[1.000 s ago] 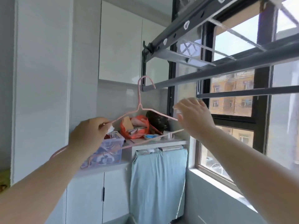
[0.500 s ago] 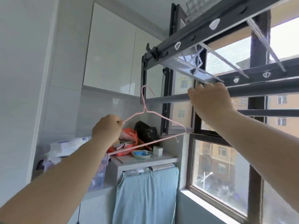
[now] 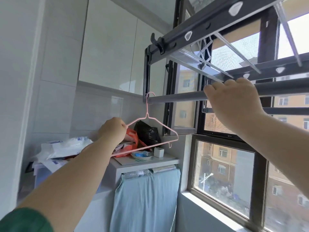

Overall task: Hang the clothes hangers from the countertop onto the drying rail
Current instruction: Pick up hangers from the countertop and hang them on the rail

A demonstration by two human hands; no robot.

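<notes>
Pink hanger [image 3: 146, 111] pinched, R hand [image 3: 234, 104] grips rail [image 3: 175, 98]

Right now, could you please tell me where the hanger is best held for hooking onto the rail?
Pinch the hanger by its left shoulder wire, from below left, as the left hand does; this probably keeps the hook upright and free, opening toward the rail.

No legible text, number or brand anywhere in view.
White crinkled plastic package [image 3: 66, 146] on countertop: blue print on upper face, too blurred to read.
Flat white packet [image 3: 53, 163] beneath it: small blue mark, unreadable.
Orange-red plastic bag [image 3: 132, 137]: pale patches, no letters discernible.
Round pale dish [image 3: 141, 156] holding blue-and-white item: markings indistinct.
Small white cube-shaped box [image 3: 158, 152]: dark spot on top, no readable label.
</notes>
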